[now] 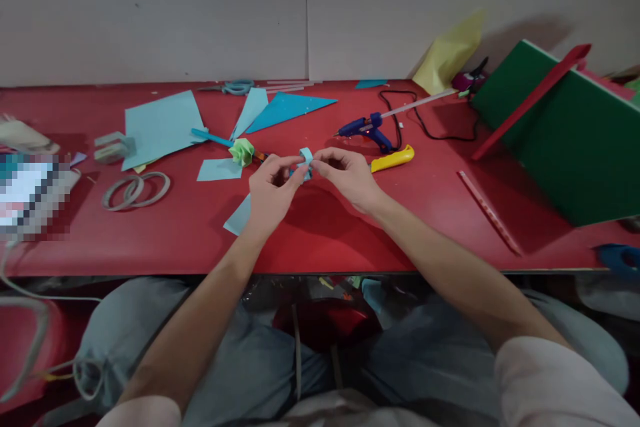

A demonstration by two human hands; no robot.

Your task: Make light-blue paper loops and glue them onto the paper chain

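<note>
Both hands meet over the middle of the red table (350, 240). My left hand (270, 193) and my right hand (347, 177) each pinch a small light blue paper piece (305, 161), curled into a loop, held just above the tabletop. A green folded paper flower on a blue stick (242, 151) lies just left of the hands. A light blue paper scrap (239, 217) lies under my left wrist.
A blue glue gun (367, 128) with black cord and a yellow utility knife (393, 159) lie right of the hands. Blue paper sheets (160, 125), scissors (235, 87) and tape rings (135, 191) lie left. A green board (565, 127) leans at right, with a red strip (490, 212) in front of it.
</note>
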